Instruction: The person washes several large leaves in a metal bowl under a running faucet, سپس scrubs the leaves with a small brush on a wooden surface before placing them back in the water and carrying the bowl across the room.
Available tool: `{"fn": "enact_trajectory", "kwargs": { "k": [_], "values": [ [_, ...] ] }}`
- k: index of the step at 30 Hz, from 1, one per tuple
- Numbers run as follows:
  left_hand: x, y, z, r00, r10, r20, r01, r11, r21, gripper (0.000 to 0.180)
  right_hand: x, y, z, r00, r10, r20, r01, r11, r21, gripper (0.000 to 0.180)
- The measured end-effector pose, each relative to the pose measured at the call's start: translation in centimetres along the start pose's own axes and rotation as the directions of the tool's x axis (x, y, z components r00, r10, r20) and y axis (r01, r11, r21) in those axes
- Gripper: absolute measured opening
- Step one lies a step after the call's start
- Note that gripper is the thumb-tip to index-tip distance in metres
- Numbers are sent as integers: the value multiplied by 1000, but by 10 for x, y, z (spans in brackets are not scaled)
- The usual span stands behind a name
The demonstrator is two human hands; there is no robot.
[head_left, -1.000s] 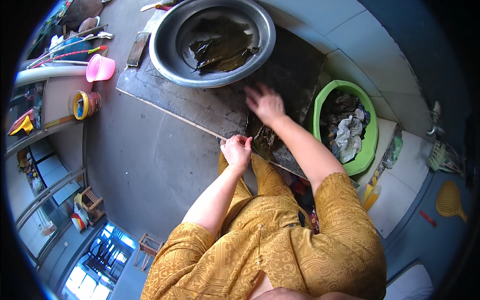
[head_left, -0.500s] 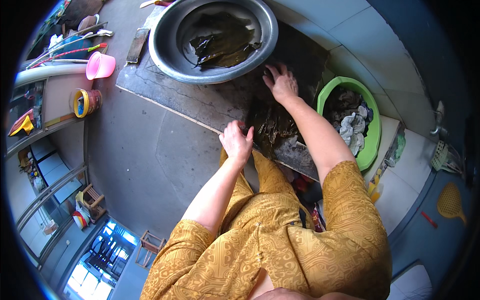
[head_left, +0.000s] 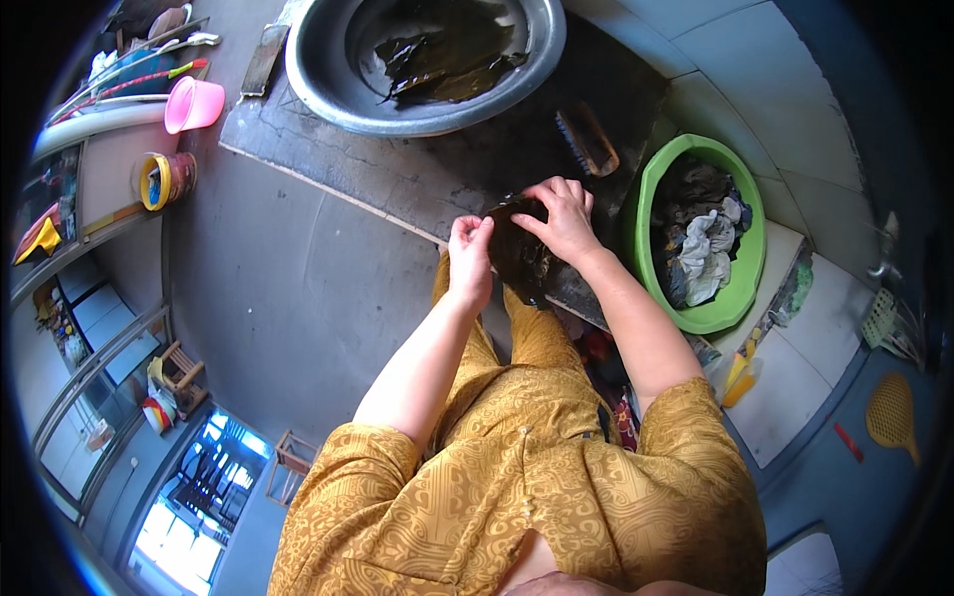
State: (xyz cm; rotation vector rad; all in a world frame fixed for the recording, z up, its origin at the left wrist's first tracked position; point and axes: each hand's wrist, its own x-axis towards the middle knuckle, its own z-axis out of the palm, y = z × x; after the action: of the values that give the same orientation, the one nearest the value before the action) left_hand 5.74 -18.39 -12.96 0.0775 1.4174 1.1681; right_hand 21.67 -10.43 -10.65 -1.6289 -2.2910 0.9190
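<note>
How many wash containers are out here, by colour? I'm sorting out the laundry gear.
Grey metal basin, holding water and dark cloth: 1
Green plastic basin, full of clothes: 1
Pink plastic cup: 1
Total: 3
Both hands, left hand and right hand, grip a dark wet cloth on the slab.

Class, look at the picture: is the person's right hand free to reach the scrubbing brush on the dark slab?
Probably yes. The brush lies uncovered on the slab, just beyond the right hand, with nothing between them. That hand, though, has its grip on the dark wet cloth.
</note>
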Motion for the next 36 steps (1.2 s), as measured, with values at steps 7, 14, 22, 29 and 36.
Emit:
{"fn": "enact_trajectory", "kwargs": {
  "k": [7, 14, 22, 29, 36],
  "values": [
    [0, -14, -40, 945, -272, 179, 325, 824, -464, 26, -5, -8, 4, 981, -49, 187, -14, 947, 321, 21],
    [-10, 32, -9, 923, -282, 263, 313, 946, -84, 41, -9, -4, 1, 974, 14, 225, -93, 935, 343, 18],
    [-12, 25, -5, 948, -219, 230, 280, 918, -281, 18, -4, -17, -11, 978, -94, -189, 139, 960, 243, 11],
    [-11, 17, -12, 952, -217, 217, 280, 903, -327, 19, -17, -47, -16, 941, -218, -258, 231, 973, 22, 16],
    [-26, 33, 3, 953, -121, 280, 223, 901, -372, 20, -17, -43, -9, 926, -252, -283, 258, 966, -15, 10]
  ]
}}
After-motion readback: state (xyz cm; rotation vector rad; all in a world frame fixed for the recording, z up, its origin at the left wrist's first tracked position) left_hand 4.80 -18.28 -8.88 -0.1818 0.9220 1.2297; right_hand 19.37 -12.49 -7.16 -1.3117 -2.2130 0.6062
